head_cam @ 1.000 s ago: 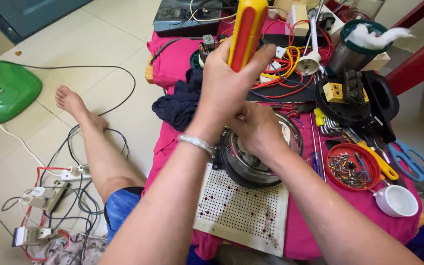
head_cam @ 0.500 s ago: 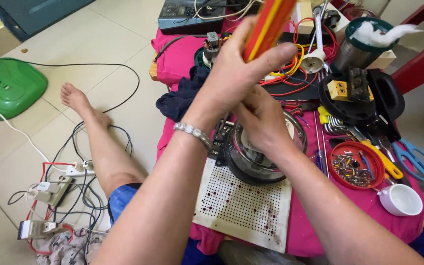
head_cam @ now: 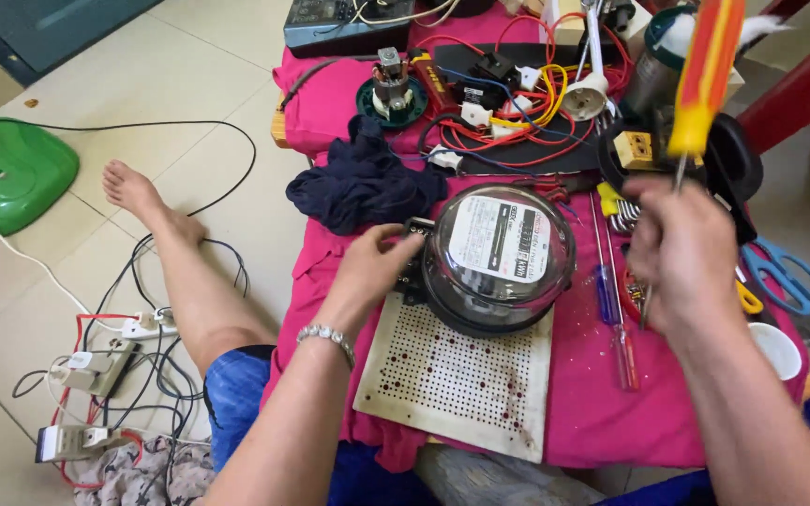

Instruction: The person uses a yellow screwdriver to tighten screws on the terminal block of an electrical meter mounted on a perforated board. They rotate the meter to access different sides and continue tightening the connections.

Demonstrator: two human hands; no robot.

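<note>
Glass-domed and round, the electric meter (head_cam: 499,255) sits near the middle of the worktop (head_cam: 592,412) on its pink cloth, its lower edge resting on a white perforated board (head_cam: 457,379). Our left hand (head_cam: 377,267) is curled against the meter's left side, fingers touching the dark base — a silver bracelet (head_cam: 327,337) circles that wrist. Our right hand (head_cam: 682,253) is raised to the right of the meter, well clear of it, clenched around the metal shaft of a screwdriver (head_cam: 702,80) whose red and yellow handle points up and away from us.

Just right of the meter lie two more screwdrivers (head_cam: 611,309) — one with a blue handle, one with a clear red one — side by side on the cloth. A white cup (head_cam: 780,349) stands at the right edge, with blue-handled scissors (head_cam: 785,272) near it. To the left of the meter a dark blue rag (head_cam: 363,183) is bunched up. Behind it we see a tangle of red, yellow and blue wires (head_cam: 517,112) and a small motor (head_cam: 391,89) on a green base.

On the tiled floor to the left, a bare foot (head_cam: 133,192) is stretched out among cables and power strips (head_cam: 96,370), with a green plastic stool (head_cam: 7,173) farther off.
</note>
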